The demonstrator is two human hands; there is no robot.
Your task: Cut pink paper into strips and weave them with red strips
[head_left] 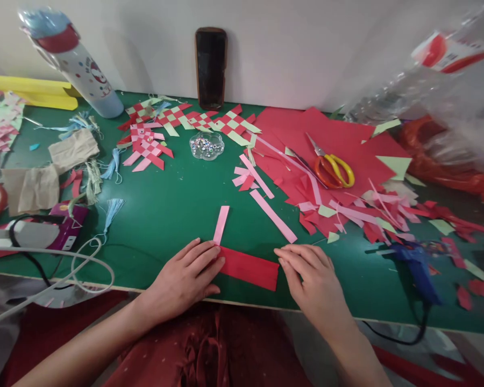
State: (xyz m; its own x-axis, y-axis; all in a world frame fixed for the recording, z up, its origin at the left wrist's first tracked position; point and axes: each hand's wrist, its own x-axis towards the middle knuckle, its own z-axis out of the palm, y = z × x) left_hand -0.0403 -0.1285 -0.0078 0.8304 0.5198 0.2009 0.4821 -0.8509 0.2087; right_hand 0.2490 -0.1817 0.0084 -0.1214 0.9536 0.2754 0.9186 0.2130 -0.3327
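Observation:
My left hand (pixel 188 273) lies flat with fingers stretched out, pressing on the left end of a red paper strip (pixel 250 269) near the table's front edge. A short pink paper strip (pixel 221 224) stands out at an angle above that end, its lower part hidden under my fingertips. At the strip's upper right corner, my right hand (pixel 310 271) is closed in a pinch. Whether its fingertips grip the corner or something small is hard to make out. Just beyond lies a loose long pink strip (pixel 273 216).
Woven paper fish (pixel 147 145) and a clear dish of beads (pixel 206 146) lie behind. Scissors (pixel 333 167) rest on red sheets (pixel 290 126) amid scraps. A blue glue gun (pixel 417 271) is at right. Tassels, a cable (pixel 92 242), a bottle (pixel 76 64) and a phone (pixel 211 67) stand around.

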